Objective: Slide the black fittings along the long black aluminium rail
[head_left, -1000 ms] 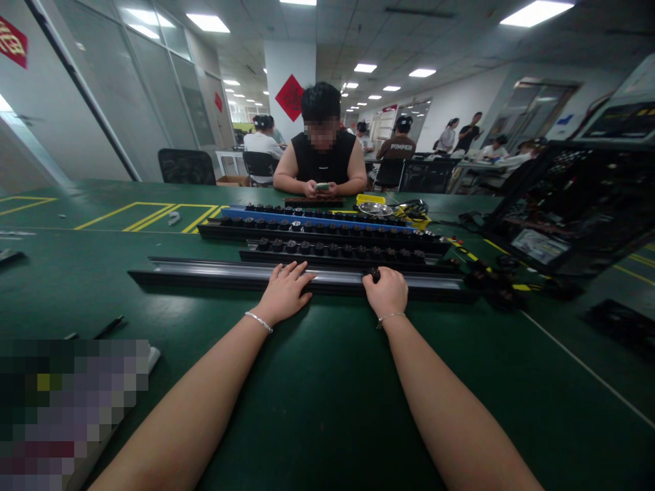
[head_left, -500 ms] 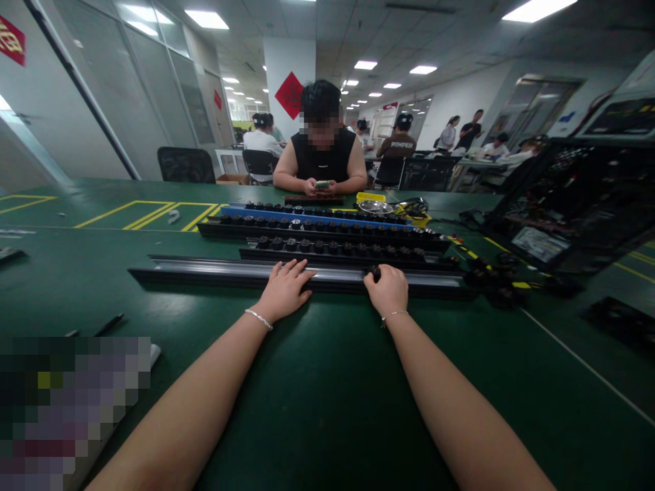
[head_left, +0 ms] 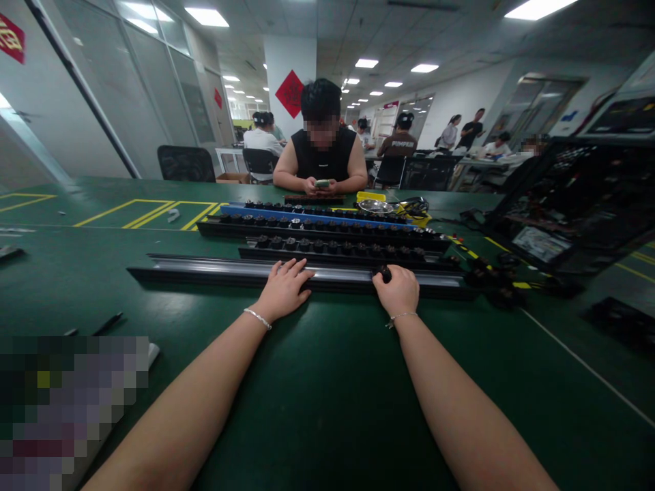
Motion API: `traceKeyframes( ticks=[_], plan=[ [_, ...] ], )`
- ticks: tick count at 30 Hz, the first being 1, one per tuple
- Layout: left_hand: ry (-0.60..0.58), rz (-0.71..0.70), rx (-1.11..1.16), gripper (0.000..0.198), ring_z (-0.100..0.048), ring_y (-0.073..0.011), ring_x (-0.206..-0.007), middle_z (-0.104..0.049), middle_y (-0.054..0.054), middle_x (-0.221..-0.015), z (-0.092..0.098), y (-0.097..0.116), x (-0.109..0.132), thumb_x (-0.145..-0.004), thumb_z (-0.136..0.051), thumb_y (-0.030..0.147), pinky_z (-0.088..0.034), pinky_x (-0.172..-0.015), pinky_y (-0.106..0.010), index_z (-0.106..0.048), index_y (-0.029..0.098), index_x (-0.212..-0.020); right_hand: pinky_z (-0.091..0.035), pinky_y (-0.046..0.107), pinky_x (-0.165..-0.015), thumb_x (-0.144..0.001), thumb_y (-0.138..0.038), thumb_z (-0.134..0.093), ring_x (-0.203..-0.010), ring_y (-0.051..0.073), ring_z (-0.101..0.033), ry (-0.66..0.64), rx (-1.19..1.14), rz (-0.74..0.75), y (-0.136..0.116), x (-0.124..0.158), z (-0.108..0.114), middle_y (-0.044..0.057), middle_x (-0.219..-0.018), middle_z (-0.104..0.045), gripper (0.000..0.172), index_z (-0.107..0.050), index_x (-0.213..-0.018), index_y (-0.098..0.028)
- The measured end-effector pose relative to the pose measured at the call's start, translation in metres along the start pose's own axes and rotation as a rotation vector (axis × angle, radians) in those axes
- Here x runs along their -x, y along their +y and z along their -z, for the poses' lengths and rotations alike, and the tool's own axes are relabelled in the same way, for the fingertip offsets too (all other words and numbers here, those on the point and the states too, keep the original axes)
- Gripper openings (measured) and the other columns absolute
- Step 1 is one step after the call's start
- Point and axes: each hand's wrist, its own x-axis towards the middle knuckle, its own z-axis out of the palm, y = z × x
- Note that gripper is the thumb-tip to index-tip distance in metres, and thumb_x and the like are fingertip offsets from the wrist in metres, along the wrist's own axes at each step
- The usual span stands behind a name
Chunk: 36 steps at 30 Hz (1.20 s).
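Note:
A long black metal channel (head_left: 205, 270) with a shiny inner face lies crosswise on the green table in front of me. My left hand (head_left: 284, 292) rests flat on its middle, fingers spread and holding nothing. Farther right, my right hand (head_left: 398, 289) is closed around a small round black part (head_left: 383, 274) at the channel. The part's underside is hidden by my fingers, and I cannot tell whether it touches the channel. Just behind lies a shorter black rail (head_left: 327, 249) carrying a row of round black parts.
Behind are another loaded black rail (head_left: 276, 224) and a blue rail (head_left: 317, 214). A metal bowl (head_left: 375, 206) stands by cables. Loose black parts (head_left: 499, 276) lie at right, near a large dark frame (head_left: 552, 204). A pen (head_left: 107, 324) is at left. Someone opposite holds a phone (head_left: 322, 183).
My right hand has moved a little to the right along the channel with the round black part in it. My left hand has stayed in place.

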Motion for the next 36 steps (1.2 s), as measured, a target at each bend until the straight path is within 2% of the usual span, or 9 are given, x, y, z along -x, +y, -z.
traceKeyframes(
  ticks=[8,23,36],
  plan=[
    [-0.006,0.007,0.003,0.043,-0.035,-0.0282,-0.133,-0.04,-0.005,-0.145,0.0003,-0.0002,-0.0003,-0.083,-0.052,0.039,-0.023,-0.109,-0.051,-0.052,0.03,-0.124,-0.037,0.036,-0.084,-0.076,-0.032,-0.047,-0.091,0.024,-0.052,-0.006,0.0,0.008,0.0001,-0.0012,0.0013,0.012,-0.093,-0.066,0.03,-0.066,-0.089,-0.014],
    [-0.006,0.002,0.003,0.042,-0.035,-0.0286,-0.133,-0.041,-0.006,-0.145,0.0012,0.0003,-0.0005,-0.083,-0.052,0.039,-0.024,-0.108,-0.051,-0.053,0.029,-0.124,-0.037,0.036,-0.084,-0.077,-0.033,-0.046,-0.092,0.025,-0.052,0.009,0.003,0.012,0.0027,-0.0017,0.0004,0.012,-0.097,-0.066,0.034,-0.067,-0.095,-0.013],
    [0.005,-0.001,-0.002,0.042,-0.035,-0.0281,-0.133,-0.041,-0.006,-0.144,-0.0002,-0.0005,0.0,-0.083,-0.052,0.038,-0.024,-0.108,-0.051,-0.053,0.03,-0.123,-0.035,0.034,-0.075,-0.075,-0.033,-0.044,-0.079,0.022,-0.049,0.002,0.05,-0.018,0.0065,-0.0047,0.0063,0.011,-0.08,-0.063,0.025,-0.062,-0.075,-0.015]
  ],
)
